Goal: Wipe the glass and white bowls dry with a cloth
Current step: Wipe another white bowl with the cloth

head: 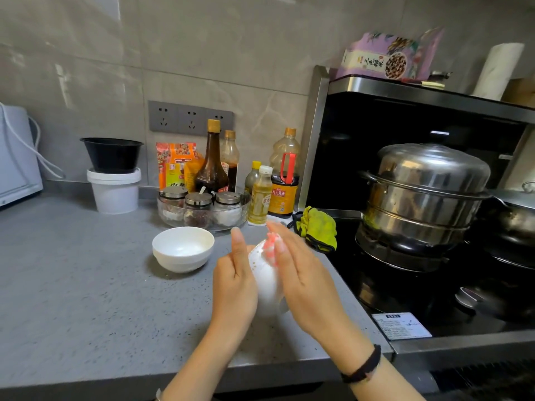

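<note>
— How far along are they?

— About midway, I'd say. In the head view, the left hand (pixel 234 280) and the right hand (pixel 304 280) are up over the grey speckled stone counter (pixel 86 285). Both have straight fingers, and the palms press from either side on a smooth white rounded bowl (pixel 266 287) held on its edge between them. A pink-and-white cloth (pixel 270 246) is bunched under the right fingers at the top. Neither hand is curled round anything I can see, though the thumbs are hidden.

— And the other bowl?

— A small white ceramic bowl (pixel 183 250) sits upright on the counter just left of the hands, not touching them. I can't tell whether it is wet or dry. I see no glass bowl waiting to be wiped. The only glass is a wide clear glass dish (pixel 166 214) holding spice jars by the wall.

— Anything in the way?

— Little. A yellow-green rag (pixel 320 230) lies at the edge of the black hob (pixel 405 299), just beyond the right hand. A big stainless steel steamer pot (pixel 428 183) stands further off. Only flat pressure holds the bowl, so I'd judge it could slip.
</note>
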Motion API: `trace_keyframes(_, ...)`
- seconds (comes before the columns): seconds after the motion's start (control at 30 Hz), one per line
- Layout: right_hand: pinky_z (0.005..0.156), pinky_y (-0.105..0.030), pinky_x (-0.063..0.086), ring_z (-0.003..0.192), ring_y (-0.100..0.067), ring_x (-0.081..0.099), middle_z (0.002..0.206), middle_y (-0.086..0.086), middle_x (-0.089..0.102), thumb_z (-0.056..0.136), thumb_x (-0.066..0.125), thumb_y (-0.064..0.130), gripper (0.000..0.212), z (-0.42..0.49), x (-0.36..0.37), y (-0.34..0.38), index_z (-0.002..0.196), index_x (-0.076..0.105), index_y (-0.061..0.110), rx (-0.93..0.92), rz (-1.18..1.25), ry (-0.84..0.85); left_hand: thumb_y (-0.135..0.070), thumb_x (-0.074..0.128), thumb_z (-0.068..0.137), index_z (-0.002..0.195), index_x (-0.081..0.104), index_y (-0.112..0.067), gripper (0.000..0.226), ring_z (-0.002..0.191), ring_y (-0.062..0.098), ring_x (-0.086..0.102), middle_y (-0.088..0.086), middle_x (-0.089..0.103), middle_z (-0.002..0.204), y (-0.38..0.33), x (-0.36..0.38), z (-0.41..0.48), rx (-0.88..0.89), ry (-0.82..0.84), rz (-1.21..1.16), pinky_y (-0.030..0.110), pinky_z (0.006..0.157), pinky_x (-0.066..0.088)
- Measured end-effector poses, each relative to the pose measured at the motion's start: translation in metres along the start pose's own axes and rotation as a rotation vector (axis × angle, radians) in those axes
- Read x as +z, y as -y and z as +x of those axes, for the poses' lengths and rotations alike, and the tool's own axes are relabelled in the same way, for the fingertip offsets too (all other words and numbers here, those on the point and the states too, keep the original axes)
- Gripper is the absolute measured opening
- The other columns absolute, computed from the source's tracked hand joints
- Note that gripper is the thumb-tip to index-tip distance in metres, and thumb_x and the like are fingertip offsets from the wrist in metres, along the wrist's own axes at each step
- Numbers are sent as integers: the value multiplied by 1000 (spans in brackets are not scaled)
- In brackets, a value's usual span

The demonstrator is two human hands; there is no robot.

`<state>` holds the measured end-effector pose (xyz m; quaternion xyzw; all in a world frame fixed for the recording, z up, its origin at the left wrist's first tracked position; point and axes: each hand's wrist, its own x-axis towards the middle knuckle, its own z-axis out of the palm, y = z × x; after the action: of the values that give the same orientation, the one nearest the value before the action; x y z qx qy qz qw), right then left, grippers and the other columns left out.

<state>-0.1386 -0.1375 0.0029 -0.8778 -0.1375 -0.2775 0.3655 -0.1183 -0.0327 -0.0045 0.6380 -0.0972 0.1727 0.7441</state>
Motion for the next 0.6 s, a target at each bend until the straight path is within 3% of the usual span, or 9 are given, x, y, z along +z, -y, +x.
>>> trace_keyframes(0.1, 119, -28, 12, 144, 3, 11, 154, 19, 26, 101, 15, 47, 48, -11, 9, 8, 147, 29, 37, -230, -259, -9, -61, 23, 84, 71, 70, -16, 66, 64, 8, 66, 12, 71, 71, -6, -2, -2, 22, 43, -13, 17, 59, 50)
trace_keyframes(0.2, 117, -30, 20, 143, 2, 19, 152, 18, 32, 101, 16, 48, 50, -7, 5, 8, 145, 36, 35, -251, -217, 8, -61, 24, 83, 75, 69, -4, 73, 62, 8, 64, 16, 69, 72, -7, -5, -3, 40, 44, 2, 16, 57, 47)
trace_keyframes(0.27, 110, -22, 29, 135, 6, 32, 142, 22, 44, 99, 23, 49, 46, -2, -1, 7, 136, 47, 38, -165, -8, 35, -61, 26, 82, 73, 62, 8, 79, 60, 16, 59, 22, 65, 66, -9, -7, -4, 49, 53, 29, 23, 53, 43)
trace_keyframes(0.37, 84, -11, 41, 107, 10, 55, 111, 22, 62, 97, 32, 50, 36, 6, -12, 12, 118, 59, 39, 117, 394, 74, -59, 34, 81, 64, 57, 0, 65, 56, 17, 56, 12, 59, 59, -15, -11, -6, 19, 92, 2, 23, 50, 38)
trace_keyframes(0.43, 71, -15, 47, 90, 4, 63, 97, 16, 69, 95, 43, 53, 29, 7, -16, 12, 111, 61, 39, 388, 562, 107, -53, 38, 86, 63, 58, -5, 57, 53, 12, 60, 7, 64, 59, -18, -13, -7, -26, 132, -49, 19, 48, 42)
trace_keyframes(0.47, 73, -20, 50, 90, -3, 65, 93, 14, 72, 89, 48, 56, 31, 6, -17, 12, 109, 64, 38, 498, 639, 103, -50, 40, 88, 63, 61, -7, 54, 53, 10, 63, 5, 66, 59, -19, -14, -7, -45, 147, -82, 18, 49, 45)
trace_keyframes(0.53, 77, -29, 50, 90, -13, 67, 87, 12, 74, 75, 54, 58, 37, 5, -17, 10, 101, 67, 35, 603, 800, 33, -52, 42, 85, 69, 64, -7, 52, 59, 13, 67, 10, 70, 66, -17, -14, -6, -68, 157, -130, 23, 57, 50)
trace_keyframes(0.6, 68, -27, 51, 82, -14, 69, 82, 8, 75, 81, 59, 49, 28, 5, -14, 10, 99, 69, 31, 631, 876, -56, -56, 42, 80, 79, 66, -4, 58, 68, 21, 68, 19, 71, 78, -16, -15, -6, -106, 161, -146, 32, 67, 52)
